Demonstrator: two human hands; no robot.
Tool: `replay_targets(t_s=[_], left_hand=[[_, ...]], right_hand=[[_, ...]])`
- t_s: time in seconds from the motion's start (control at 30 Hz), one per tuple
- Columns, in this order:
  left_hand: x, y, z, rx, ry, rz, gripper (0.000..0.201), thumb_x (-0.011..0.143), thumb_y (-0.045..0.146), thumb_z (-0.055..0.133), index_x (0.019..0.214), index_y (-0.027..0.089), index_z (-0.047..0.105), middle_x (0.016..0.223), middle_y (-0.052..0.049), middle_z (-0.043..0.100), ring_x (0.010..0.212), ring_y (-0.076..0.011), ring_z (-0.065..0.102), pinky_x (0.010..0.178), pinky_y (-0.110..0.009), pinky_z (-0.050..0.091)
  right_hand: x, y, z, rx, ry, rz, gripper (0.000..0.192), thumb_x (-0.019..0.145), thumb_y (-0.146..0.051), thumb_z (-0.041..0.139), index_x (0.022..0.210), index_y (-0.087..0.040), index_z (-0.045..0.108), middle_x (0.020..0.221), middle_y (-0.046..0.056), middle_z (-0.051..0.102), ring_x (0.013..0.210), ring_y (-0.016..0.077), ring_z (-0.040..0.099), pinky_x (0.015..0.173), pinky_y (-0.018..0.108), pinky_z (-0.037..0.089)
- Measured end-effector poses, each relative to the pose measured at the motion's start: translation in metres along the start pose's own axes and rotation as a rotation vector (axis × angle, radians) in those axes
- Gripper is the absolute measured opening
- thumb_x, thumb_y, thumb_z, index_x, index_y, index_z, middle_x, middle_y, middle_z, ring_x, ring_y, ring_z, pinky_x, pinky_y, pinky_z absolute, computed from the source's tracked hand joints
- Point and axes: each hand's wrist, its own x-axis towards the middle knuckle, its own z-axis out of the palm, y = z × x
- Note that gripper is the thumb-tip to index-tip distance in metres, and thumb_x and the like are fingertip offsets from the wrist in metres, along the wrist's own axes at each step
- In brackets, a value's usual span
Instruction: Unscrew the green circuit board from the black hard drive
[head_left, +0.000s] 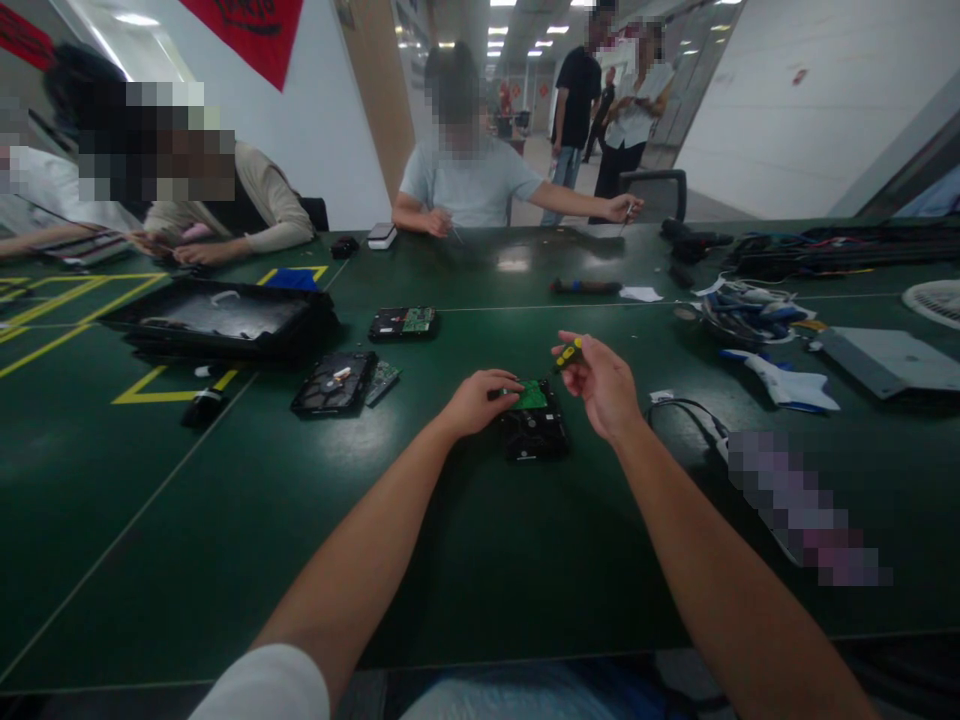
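Observation:
A black hard drive (534, 432) lies on the dark green table (450, 540) in front of me, with a green circuit board (532, 395) on its far end. My left hand (478, 400) rests on the drive's left far corner, its fingers touching the circuit board. Just right of the drive, my right hand (600, 385) is raised and closed on a small yellow-and-black screwdriver (568, 354), held above the board.
Two more hard drives (335, 381) (403, 322) lie to the left, near a black tray (217, 320). Cables (742, 310), a white cloth (791, 385) and a grey panel (889, 360) sit on the right. Other people sit across the table and at the left.

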Motion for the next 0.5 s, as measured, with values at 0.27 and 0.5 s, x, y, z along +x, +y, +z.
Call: replay_targets(t_s=[0.27,0.5], left_hand=[[-0.0003,0.001,-0.0001,0.001,0.008,-0.001,0.024,0.093,0.026,0.07,0.116,0.028,0.078,0.13,-0.005,0.072,0.123,-0.0239,0.065,0.111,-0.047,0.049],[-0.0001,0.0007,0.0,0.001,0.003,0.011,0.024,0.094,0.028,0.069,0.117,0.028,0.077,0.13,-0.006,0.072,0.122,-0.0232,0.066,0.112,-0.047,0.049]], right_hand=[[-0.0037,-0.003,0.0037,-0.049,0.008,-0.026,0.033,0.085,-0.055,0.077,0.093,-0.023,0.069,0.083,0.0,0.072,0.055,0.0077,0.055,0.045,0.021,0.037],[-0.0027,-0.0026,0.0031,-0.035,0.025,-0.018,0.034,0.083,-0.053,0.079,0.103,-0.026,0.073,0.086,-0.002,0.068,0.05,0.0046,0.049,0.04,0.019,0.028]])
